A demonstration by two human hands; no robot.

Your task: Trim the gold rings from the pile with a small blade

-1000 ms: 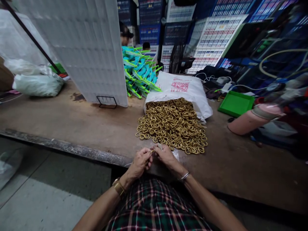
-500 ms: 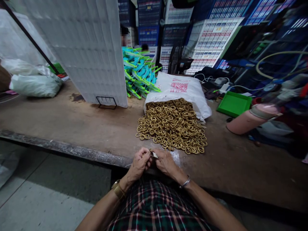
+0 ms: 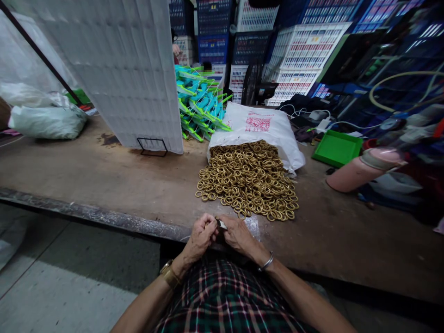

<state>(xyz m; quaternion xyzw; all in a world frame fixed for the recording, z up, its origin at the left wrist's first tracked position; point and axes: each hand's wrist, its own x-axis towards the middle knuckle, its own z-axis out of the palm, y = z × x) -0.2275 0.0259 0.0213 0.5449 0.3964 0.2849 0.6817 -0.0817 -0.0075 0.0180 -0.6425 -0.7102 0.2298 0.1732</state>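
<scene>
L hand (image 3: 201, 237) pinched tight, prob. on one of the gold rings (image 3: 250, 181) heaped just past the fingertips, handy to grab; R hand (image 3: 238, 235) closed on small pale tool (image 3: 222, 225), btwn both hands' fingers.

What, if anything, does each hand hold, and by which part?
The right hand holds a small pale piece by one end; for the left hand, I cannot tell.

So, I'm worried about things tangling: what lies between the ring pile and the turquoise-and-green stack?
In the head view, the white sack lies between the ring pile and the turquoise-and-green stack, its mouth at the pile.
</scene>
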